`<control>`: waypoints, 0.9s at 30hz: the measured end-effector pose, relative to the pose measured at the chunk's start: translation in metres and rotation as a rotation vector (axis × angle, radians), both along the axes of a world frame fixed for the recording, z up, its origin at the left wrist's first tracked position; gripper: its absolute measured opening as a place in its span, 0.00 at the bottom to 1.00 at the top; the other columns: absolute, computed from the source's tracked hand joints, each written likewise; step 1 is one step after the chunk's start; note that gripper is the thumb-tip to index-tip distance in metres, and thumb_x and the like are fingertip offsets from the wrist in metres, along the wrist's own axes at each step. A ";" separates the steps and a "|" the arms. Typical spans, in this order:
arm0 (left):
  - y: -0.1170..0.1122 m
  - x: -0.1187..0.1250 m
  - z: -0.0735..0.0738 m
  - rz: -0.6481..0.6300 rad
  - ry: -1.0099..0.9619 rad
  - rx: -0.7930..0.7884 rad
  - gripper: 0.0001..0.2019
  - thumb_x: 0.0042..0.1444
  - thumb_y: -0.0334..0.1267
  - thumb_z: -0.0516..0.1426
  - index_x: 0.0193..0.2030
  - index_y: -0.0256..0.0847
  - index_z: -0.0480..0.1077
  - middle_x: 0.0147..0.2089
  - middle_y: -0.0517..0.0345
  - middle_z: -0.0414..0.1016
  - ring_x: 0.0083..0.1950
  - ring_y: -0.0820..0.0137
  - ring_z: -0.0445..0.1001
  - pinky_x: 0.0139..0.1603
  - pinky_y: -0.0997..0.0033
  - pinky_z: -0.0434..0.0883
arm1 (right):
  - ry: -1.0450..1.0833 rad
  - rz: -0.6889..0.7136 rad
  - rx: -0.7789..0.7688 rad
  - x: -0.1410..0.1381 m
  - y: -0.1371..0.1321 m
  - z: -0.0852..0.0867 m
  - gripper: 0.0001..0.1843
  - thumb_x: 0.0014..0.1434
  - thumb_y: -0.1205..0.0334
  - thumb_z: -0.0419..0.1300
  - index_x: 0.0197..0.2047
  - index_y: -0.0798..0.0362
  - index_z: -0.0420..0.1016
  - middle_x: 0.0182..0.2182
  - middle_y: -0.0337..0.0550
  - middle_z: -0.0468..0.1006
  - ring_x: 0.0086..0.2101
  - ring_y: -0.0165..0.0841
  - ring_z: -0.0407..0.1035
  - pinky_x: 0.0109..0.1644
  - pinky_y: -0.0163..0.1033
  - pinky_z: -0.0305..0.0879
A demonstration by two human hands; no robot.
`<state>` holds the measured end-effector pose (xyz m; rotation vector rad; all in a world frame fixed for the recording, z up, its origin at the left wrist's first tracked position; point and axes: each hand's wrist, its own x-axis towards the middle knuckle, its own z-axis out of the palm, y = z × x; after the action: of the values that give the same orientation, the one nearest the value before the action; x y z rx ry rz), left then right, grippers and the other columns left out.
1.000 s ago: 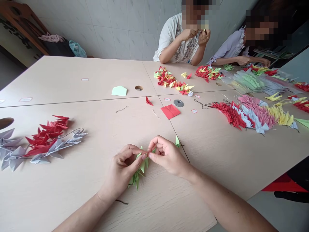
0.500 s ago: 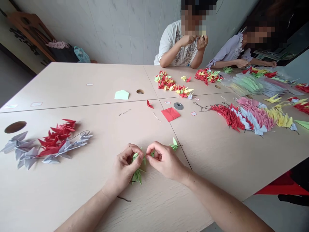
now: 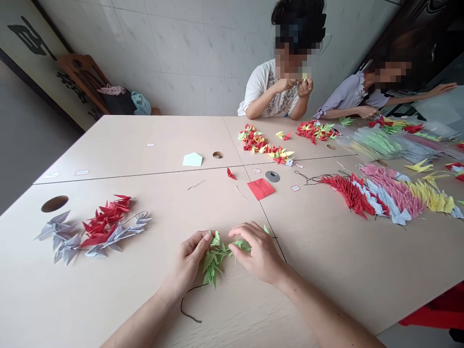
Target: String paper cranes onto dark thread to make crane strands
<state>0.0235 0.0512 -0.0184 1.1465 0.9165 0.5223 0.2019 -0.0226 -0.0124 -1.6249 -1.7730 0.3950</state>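
Note:
A string of green paper cranes [image 3: 214,258] lies on the light wooden table [image 3: 326,270] right in front of me, with a dark thread [image 3: 188,302] trailing from its near end. My left hand [image 3: 188,263] pinches the left side of the bunch with thumb and forefinger. My right hand [image 3: 255,253] is curled over the right end and grips the green cranes there. One more green crane [image 3: 266,230] peeks out just behind my right hand.
A red and grey crane string [image 3: 97,229] lies at the left. A red paper square [image 3: 260,188], a metal ring [image 3: 272,177] and a pale green sheet [image 3: 192,160] lie mid-table. Coloured crane strings [image 3: 387,193] and loose crane piles [image 3: 266,142] fill the right. Two people sit opposite.
The view has tilted up, so everything sits lower in the picture. My hands have spread a little apart and more of the green string and its dark thread shows.

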 end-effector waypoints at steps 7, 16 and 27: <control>0.001 -0.001 -0.007 0.006 0.021 0.047 0.23 0.55 0.55 0.59 0.47 0.38 0.73 0.33 0.57 0.73 0.33 0.72 0.69 0.34 0.73 0.68 | -0.264 0.083 -0.138 0.014 0.001 -0.004 0.10 0.55 0.66 0.64 0.41 0.48 0.72 0.44 0.38 0.76 0.46 0.36 0.66 0.52 0.44 0.52; -0.003 -0.004 -0.017 0.003 0.122 0.315 0.26 0.62 0.50 0.52 0.65 0.48 0.57 0.57 0.49 0.70 0.45 0.67 0.74 0.41 0.67 0.73 | -0.346 -0.276 -0.202 0.040 0.001 -0.008 0.11 0.61 0.67 0.55 0.47 0.49 0.72 0.45 0.44 0.76 0.43 0.38 0.69 0.48 0.46 0.56; 0.000 -0.009 -0.006 -0.258 0.489 0.919 0.09 0.57 0.44 0.56 0.41 0.44 0.69 0.39 0.55 0.74 0.42 0.63 0.70 0.43 0.61 0.69 | -0.107 0.004 -0.114 0.000 -0.009 0.007 0.04 0.59 0.67 0.56 0.36 0.51 0.71 0.25 0.36 0.74 0.25 0.29 0.67 0.31 0.35 0.58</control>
<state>0.0145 0.0509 -0.0249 2.2674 0.9328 0.4620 0.2020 -0.0320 -0.0052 -1.7508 -1.8627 0.4253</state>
